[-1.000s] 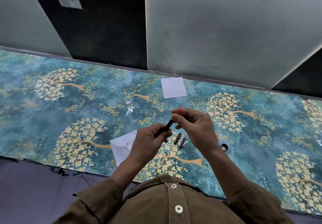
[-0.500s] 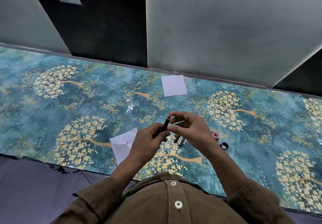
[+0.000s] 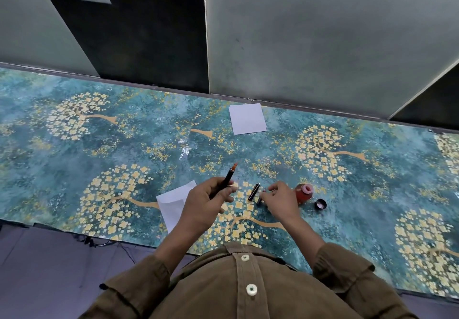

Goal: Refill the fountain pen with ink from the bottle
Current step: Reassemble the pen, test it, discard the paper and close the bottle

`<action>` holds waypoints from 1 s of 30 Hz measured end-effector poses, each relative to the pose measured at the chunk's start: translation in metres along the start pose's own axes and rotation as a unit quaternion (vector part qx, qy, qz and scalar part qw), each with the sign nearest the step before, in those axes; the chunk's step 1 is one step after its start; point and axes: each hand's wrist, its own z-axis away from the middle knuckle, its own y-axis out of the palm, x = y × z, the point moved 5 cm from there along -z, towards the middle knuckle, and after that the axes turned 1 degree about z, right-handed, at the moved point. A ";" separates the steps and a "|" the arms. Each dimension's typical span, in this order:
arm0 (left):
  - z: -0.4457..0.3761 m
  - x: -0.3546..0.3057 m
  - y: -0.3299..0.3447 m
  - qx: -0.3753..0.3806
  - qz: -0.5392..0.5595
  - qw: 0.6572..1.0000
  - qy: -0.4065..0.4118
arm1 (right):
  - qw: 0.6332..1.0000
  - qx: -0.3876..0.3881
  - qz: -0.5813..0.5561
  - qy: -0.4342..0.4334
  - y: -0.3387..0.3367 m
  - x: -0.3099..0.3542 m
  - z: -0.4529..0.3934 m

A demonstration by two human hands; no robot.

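Over patterned table [image 3: 74, 169]: left hand [image 3: 206, 202] grips pen [image 3: 227, 178]; right hand [image 3: 280, 199] pinches small part, no legible writing

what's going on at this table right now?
A person is mid-refill of a fountain pen. The left hand grips the pen section, orange tip up and away. The right hand reaches to small pen parts lying on the table. The ink bottle stands open, its cap beside it.
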 end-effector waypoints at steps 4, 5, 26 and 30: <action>0.001 0.004 0.002 0.021 0.017 1.000 -0.012 | 0.999 -0.001 0.037 0.008 0.006 -0.007 -0.005; 0.001 0.004 0.003 0.027 0.019 0.999 -0.014 | 0.999 -0.001 0.043 0.007 0.007 -0.008 -0.006; -0.004 -0.009 0.004 0.097 0.077 0.992 -0.023 | 0.885 0.135 -0.418 -0.154 -0.066 0.121 0.047; -0.004 -0.011 0.003 0.103 0.072 0.992 -0.021 | 0.899 0.106 -0.367 -0.214 -0.074 0.134 0.057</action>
